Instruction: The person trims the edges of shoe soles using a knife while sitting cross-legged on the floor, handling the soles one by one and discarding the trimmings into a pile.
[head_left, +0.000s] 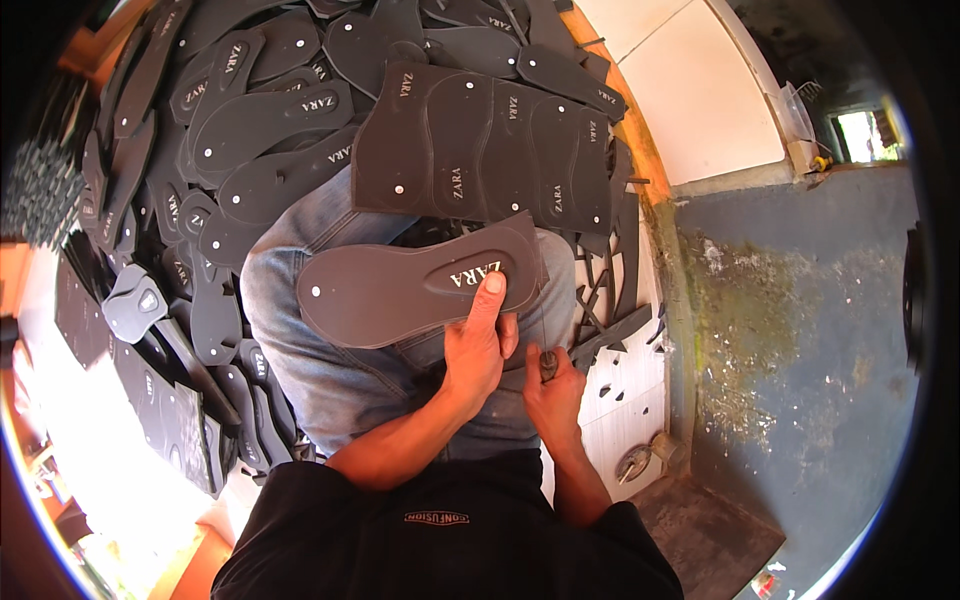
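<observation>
My left hand is closed on a dark foam sandal sole, with the thumb on top over its pale lettering. The sole lies level above my jeans, its rounded end to the left, and a white dot marks that end. Some uncut sheet still borders its right end. My right hand is wrapped round the dark handle of a slim knife just below that end. Its thin blade points up towards the sole's edge and is hard to make out.
Beyond my knees lies a foam sheet with several sole outlines. A large heap of cut soles spreads ahead and to the left. Thin black offcuts litter the tiles at right, beside a stained grey wall. A round metal object sits near my right forearm.
</observation>
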